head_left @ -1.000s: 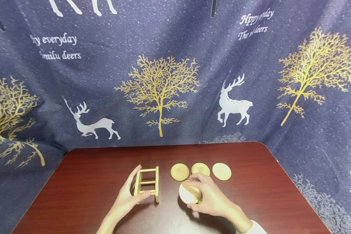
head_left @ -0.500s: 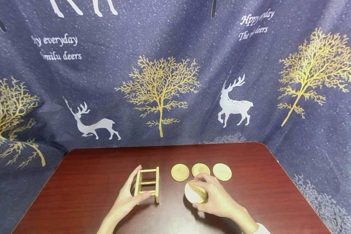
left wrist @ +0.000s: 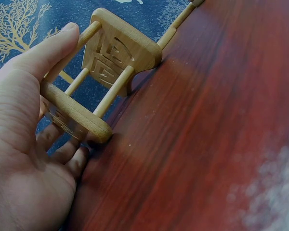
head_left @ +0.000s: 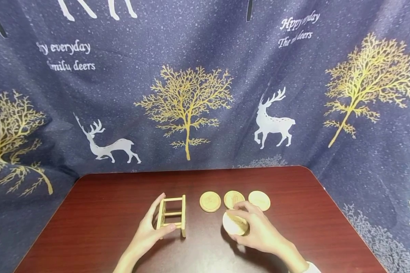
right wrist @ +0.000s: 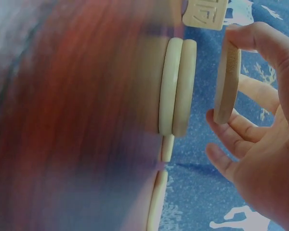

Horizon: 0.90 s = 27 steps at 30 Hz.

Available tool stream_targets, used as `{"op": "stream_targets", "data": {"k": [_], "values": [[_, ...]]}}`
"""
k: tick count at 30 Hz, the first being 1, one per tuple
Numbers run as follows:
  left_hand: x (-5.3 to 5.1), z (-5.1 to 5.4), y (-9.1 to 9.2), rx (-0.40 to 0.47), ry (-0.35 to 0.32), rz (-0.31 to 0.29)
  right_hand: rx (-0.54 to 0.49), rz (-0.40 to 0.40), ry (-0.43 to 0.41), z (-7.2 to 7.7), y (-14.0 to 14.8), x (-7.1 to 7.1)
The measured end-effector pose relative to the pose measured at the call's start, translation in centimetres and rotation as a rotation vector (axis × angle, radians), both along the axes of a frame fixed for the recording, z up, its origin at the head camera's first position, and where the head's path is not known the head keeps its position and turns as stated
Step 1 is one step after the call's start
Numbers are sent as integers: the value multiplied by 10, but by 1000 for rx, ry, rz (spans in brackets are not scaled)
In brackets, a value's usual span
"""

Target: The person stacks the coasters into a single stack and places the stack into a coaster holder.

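Note:
My left hand [head_left: 145, 231] grips a small wooden coaster rack [head_left: 183, 216] at its left side, the thumb on a near rail. In the left wrist view the rack's end panel [left wrist: 120, 48] carries carved marks, and it stands on the table. A round wooden coaster [head_left: 233, 224] is held by its edge in my right hand [head_left: 261, 233], tilted. The right wrist view shows this coaster [right wrist: 226, 82] apart from the tabletop, between thumb and fingers. Behind it lie a left coaster [head_left: 210, 201], a middle coaster [head_left: 234, 198] and a right coaster [head_left: 259, 200].
The red-brown wooden table [head_left: 116, 197] extends to both sides of my hands. Behind it hangs a dark blue cloth [head_left: 198, 45] with deer and trees. In the right wrist view two coasters [right wrist: 176, 86] lie one on the other.
My right hand has moved a little to the right with its coaster. The left hand, the rack and the coasters on the table have stayed in place.

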<state>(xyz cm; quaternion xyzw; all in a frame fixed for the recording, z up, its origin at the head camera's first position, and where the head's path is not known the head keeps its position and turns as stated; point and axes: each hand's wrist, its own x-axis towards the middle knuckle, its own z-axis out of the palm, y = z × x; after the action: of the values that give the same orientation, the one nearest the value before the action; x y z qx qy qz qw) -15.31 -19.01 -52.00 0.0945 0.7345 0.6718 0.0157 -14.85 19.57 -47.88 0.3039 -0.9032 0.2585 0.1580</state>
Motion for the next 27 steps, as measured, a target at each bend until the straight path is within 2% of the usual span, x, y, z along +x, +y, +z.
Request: {"op": "stream_targets", "data": {"k": [14, 27], "values": [[0, -2, -2, 3, -9, 0, 22, -12, -14, 0, 10, -1], [-1, -3, -1, 0, 19, 2, 47, -4, -45, -4, 13, -2]]}}
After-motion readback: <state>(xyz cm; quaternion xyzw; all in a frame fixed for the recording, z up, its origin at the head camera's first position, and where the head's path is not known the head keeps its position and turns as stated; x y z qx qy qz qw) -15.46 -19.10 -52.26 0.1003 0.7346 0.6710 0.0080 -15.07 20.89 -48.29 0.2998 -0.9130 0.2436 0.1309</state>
